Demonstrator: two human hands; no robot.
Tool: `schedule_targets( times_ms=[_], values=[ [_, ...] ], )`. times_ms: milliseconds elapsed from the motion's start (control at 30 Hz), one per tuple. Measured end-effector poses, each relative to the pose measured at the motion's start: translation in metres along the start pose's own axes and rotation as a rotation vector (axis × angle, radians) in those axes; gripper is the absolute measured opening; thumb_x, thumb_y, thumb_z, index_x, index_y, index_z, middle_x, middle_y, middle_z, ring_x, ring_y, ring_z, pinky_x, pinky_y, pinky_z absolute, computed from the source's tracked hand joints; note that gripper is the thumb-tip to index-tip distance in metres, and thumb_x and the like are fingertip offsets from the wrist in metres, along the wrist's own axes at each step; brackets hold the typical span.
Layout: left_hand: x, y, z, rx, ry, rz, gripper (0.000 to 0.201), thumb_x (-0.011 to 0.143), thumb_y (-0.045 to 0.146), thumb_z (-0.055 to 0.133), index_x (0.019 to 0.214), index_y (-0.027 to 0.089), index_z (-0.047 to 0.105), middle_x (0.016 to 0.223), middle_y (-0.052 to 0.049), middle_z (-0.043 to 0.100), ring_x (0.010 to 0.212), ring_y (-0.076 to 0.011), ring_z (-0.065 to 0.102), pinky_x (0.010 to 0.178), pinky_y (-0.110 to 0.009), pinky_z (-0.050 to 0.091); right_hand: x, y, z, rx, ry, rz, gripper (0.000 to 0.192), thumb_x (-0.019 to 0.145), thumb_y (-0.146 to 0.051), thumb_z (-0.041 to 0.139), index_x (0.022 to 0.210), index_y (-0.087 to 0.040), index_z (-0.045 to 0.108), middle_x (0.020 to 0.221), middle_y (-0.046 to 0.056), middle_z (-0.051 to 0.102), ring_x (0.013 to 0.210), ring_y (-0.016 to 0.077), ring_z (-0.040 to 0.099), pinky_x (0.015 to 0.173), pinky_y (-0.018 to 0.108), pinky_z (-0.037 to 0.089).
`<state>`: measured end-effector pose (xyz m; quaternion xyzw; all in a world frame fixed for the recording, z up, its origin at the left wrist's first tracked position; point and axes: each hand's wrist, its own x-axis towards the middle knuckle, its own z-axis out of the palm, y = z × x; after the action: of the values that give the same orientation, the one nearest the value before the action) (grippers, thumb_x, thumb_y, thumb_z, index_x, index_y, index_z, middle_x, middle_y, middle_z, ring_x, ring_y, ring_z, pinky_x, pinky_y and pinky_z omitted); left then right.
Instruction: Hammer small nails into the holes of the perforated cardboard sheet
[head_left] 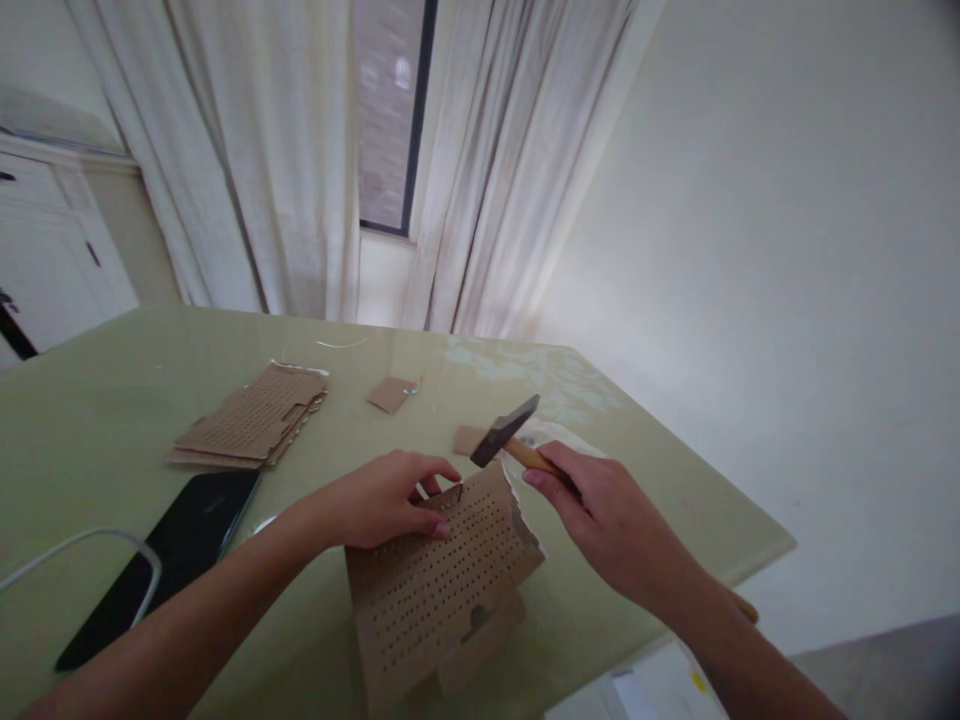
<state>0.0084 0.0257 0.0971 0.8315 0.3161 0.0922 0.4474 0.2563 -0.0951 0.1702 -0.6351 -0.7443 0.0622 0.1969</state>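
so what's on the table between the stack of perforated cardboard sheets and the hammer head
A small brown cardboard square lies between the perforated cardboard stack and the dark metal hammer head; head view.

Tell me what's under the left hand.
The left hand presses on a perforated cardboard stack lying on the table. Whatever its fingertips pinch is hidden.
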Motion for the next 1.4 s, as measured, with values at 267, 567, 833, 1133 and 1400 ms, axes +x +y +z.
schedule_targets(
  times_ms=[267, 567, 833, 1133, 1400],
  values=[
    [-0.001, 0.002, 0.000, 0.015, -0.016, 0.003, 0.030, 0.083, 0.041, 0.077, 0.106, 0.020, 0.081, 0.101, -0.005, 0.084, 0.095, -0.0282, 0.078, 0.078, -0.032, 0.053, 0.010, -0.030, -0.007, -0.404, -0.183, -0.035, 0.026, 0.111, -0.037, 0.052, 0.098, -0.023, 0.068, 0.088, 0.009, 0.078, 0.078, 0.0277, 0.073, 0.063, 0.035, 0.037],
    [0.000, 0.001, 0.002, 0.082, 0.034, -0.025, 0.035, 0.080, 0.047, 0.077, 0.102, 0.020, 0.076, 0.102, -0.007, 0.081, 0.095, -0.0284, 0.074, 0.077, -0.033, 0.052, 0.009, -0.039, -0.007, -0.433, -0.192, -0.065, 0.021, 0.111, -0.034, 0.052, 0.101, -0.023, 0.067, 0.091, 0.010, 0.080, 0.079, 0.0289, 0.075, 0.061, 0.036, 0.036],
    [0.003, -0.003, 0.002, 0.085, 0.060, -0.048, 0.028, 0.084, 0.046, 0.071, 0.094, 0.019, 0.070, 0.095, -0.007, 0.078, 0.090, -0.0269, 0.072, 0.073, -0.032, 0.050, -0.003, -0.033, -0.005, -0.316, -0.066, 0.010, 0.022, 0.111, -0.036, 0.050, 0.099, -0.024, 0.063, 0.090, 0.006, 0.077, 0.079, 0.0260, 0.073, 0.067, 0.035, 0.040],
    [0.002, -0.002, 0.003, 0.095, 0.084, -0.051, 0.026, 0.084, 0.044, 0.071, 0.094, 0.020, 0.071, 0.096, -0.007, 0.078, 0.091, -0.0270, 0.073, 0.073, -0.032, 0.049, -0.005, -0.025, 0.007, -0.170, -0.058, 0.047, 0.019, 0.110, -0.032, 0.052, 0.094, -0.024, 0.057, 0.090, 0.003, 0.072, 0.080, 0.0238, 0.068, 0.071, 0.035, 0.039],
    [0.000, 0.003, 0.001, 0.078, 0.117, -0.078, 0.025, 0.084, 0.043, 0.071, 0.094, 0.020, 0.073, 0.091, -0.006, 0.078, 0.087, -0.0263, 0.073, 0.070, -0.032, 0.048, -0.003, 0.013, 0.037, -0.006, 0.086, 0.049, 0.022, 0.111, -0.032, 0.048, 0.093, -0.023, 0.056, 0.092, 0.006, 0.068, 0.087, 0.0248, 0.065, 0.077, 0.035, 0.042]
  ],
)
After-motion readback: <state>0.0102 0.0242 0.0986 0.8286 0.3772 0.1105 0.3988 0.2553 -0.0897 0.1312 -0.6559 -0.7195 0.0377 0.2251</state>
